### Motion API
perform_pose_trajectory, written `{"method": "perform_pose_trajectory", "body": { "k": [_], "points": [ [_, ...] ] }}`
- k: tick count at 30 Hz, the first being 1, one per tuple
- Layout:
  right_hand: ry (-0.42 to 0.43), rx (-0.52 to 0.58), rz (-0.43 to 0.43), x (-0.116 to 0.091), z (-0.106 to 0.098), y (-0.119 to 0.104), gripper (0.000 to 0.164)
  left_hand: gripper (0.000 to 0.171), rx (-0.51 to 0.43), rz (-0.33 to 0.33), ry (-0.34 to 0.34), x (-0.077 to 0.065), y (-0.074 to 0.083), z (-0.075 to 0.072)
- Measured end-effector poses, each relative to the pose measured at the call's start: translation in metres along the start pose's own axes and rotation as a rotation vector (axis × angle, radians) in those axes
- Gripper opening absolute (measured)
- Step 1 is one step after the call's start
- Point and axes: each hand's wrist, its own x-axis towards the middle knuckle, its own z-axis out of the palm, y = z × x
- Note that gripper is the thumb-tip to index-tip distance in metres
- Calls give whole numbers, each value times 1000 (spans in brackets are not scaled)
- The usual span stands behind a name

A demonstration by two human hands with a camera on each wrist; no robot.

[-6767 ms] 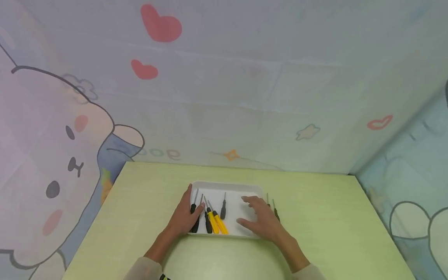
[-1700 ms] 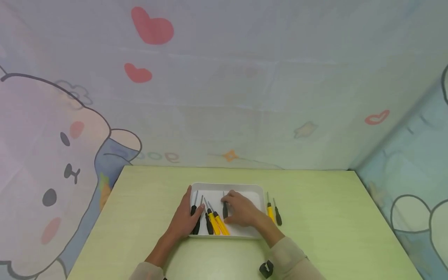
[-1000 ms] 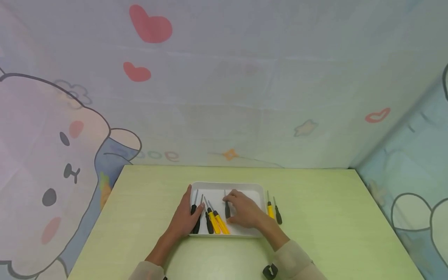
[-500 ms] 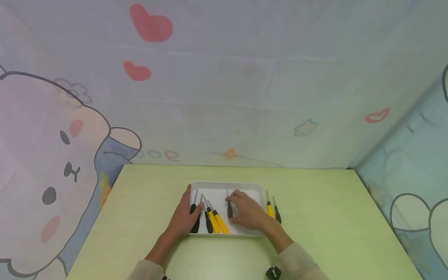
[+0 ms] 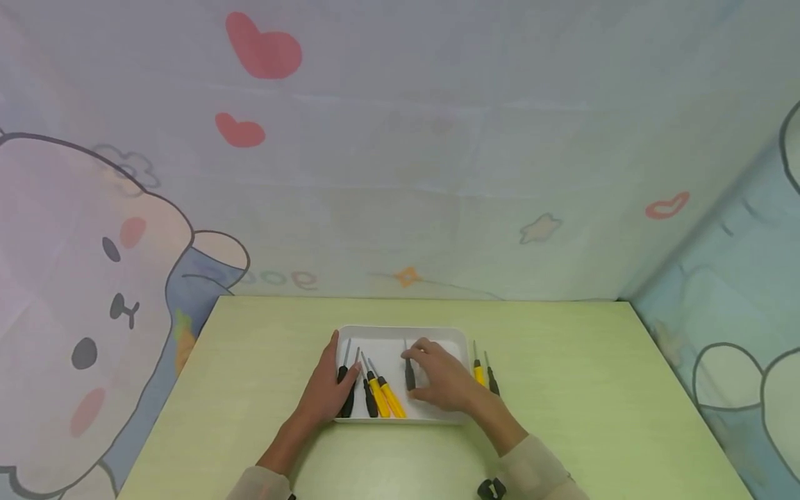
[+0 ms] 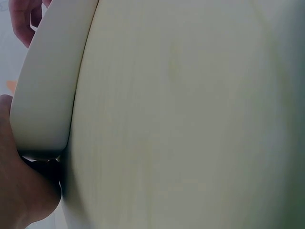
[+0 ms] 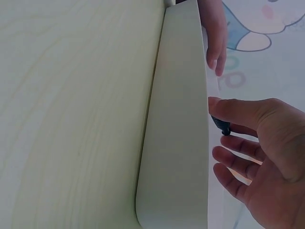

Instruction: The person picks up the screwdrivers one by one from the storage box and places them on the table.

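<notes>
A white tray (image 5: 459,340) lies mid-table with several screwdrivers in it. My right hand (image 5: 440,380) reaches into the tray and pinches a small black screwdriver (image 5: 409,375) between thumb and forefinger, tip pointing away; its other fingers are spread. In the right wrist view the screwdriver's black end (image 7: 222,127) shows under the right hand's thumb (image 7: 233,112), beyond the tray wall (image 7: 176,143). My left hand (image 5: 326,390) rests with straight fingers along the tray's left rim, thumb lying across a black screwdriver (image 5: 345,397). Two yellow screwdrivers (image 5: 384,396) lie between the hands.
A yellow screwdriver (image 5: 478,372) and a black one (image 5: 492,380) lie on the green table (image 5: 594,403) just right of the tray. Printed fabric walls (image 5: 400,173) close the table in at the back and sides. The left wrist view shows only the tray wall (image 6: 47,95) and tabletop.
My right hand moved from the tray's right part to the middle, took hold of the black screwdriver and has drawn it slightly to the right. The left hand stayed put.
</notes>
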Motion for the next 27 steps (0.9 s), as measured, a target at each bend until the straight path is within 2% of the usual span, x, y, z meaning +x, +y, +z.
{"method": "perform_pose_trajectory", "body": {
  "k": [7, 16, 27],
  "points": [
    [12, 3, 3, -4, -2, 3, 64, 83, 36, -4, -6, 2, -5, 2],
    [39, 29, -23, -7, -15, -2, 63, 84, 29, 3, -3, 1, -4, 2],
    [32, 8, -4, -8, -21, -5, 63, 84, 25, 1, -4, 1, -3, 1]
  ]
}}
